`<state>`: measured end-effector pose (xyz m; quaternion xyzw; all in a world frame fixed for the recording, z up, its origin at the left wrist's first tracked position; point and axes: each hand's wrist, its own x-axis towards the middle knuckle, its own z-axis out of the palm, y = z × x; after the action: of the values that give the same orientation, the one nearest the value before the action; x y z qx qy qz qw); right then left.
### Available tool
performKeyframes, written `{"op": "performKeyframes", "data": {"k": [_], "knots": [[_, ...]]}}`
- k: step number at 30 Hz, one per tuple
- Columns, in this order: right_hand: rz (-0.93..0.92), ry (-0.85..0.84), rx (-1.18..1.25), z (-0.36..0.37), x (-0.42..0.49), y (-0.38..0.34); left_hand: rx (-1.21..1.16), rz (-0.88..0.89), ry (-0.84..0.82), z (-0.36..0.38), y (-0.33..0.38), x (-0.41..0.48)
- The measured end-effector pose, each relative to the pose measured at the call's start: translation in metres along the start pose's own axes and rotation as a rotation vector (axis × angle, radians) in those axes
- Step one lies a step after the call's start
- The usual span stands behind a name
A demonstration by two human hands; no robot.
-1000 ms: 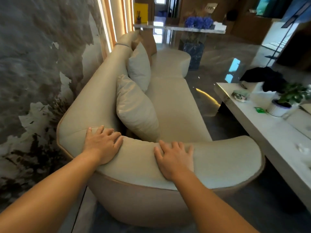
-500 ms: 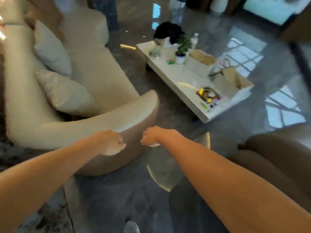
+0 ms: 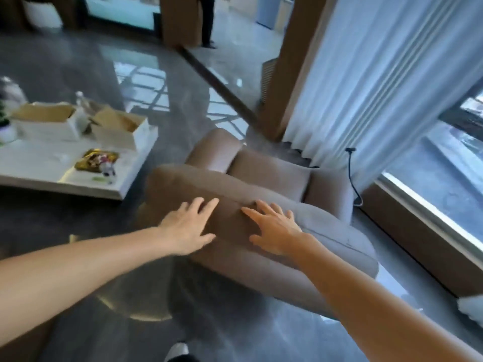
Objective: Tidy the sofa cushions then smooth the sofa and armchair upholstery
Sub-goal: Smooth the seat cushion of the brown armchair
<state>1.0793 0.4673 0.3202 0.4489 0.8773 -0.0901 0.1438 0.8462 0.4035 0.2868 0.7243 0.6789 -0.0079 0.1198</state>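
1. Hidden or unclear: the whole frame is motion-blurred. The potted plant (image 3: 4, 118) is cut off at the left edge. The gold-wrapped items (image 3: 96, 159) are too smeared to identify. Whether the palms press the fabric or hover just above it cannot be told.
2. Armchair (image 3: 264, 184), one: tan-brown upholstery, centre of frame, seen from behind its padded backrest, with the seat cushion beyond.
3. Left hand (image 3: 187, 228), one: released, fingers spread flat over the top of the backrest, grasping nothing.
4. Right hand (image 3: 275, 229), one: likewise spread and empty, just beside the left on the same backrest.
5. Counter (image 3: 65, 178), one: low, white, left of the armchair and apart from it.
6. Open boxes (image 3: 47, 121), two: white outside, brown inside, standing on the counter.
7. Floor (image 3: 78, 74): dark, glossy, reflecting window light.
8. Curtain (image 3: 386, 82), one: sheer, pale, hanging at the right beside a wooden pillar (image 3: 290, 66).
9. Black cable (image 3: 352, 176), one: between armchair and window.
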Motion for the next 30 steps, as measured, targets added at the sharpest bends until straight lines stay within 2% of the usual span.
{"op": "performKeyframes", "data": {"k": [2, 5, 10, 13, 20, 30], "knots": [[0.138, -0.016, 0.117, 0.009, -0.012, 0.044, 0.057, 0.120, 0.016, 0.000, 0.030, 0.029], [0.282, -0.038, 0.241, 0.034, -0.019, 0.079, 0.200, 0.259, -0.094, -0.004, 0.046, 0.071], [0.398, 0.212, 0.273, 0.060, -0.005, 0.067, 0.227, 0.396, -0.043, 0.005, 0.034, 0.102], [0.385, 0.288, 0.208, 0.062, -0.007, 0.069, 0.207, 0.410, -0.018, 0.008, 0.035, 0.105], [0.338, 0.281, 0.151, 0.057, -0.004, 0.089, 0.168, 0.408, -0.023, 0.002, 0.047, 0.111], [0.228, 0.327, 0.192, 0.055, -0.012, 0.144, 0.225, 0.279, -0.060, -0.002, 0.098, 0.118]]}}
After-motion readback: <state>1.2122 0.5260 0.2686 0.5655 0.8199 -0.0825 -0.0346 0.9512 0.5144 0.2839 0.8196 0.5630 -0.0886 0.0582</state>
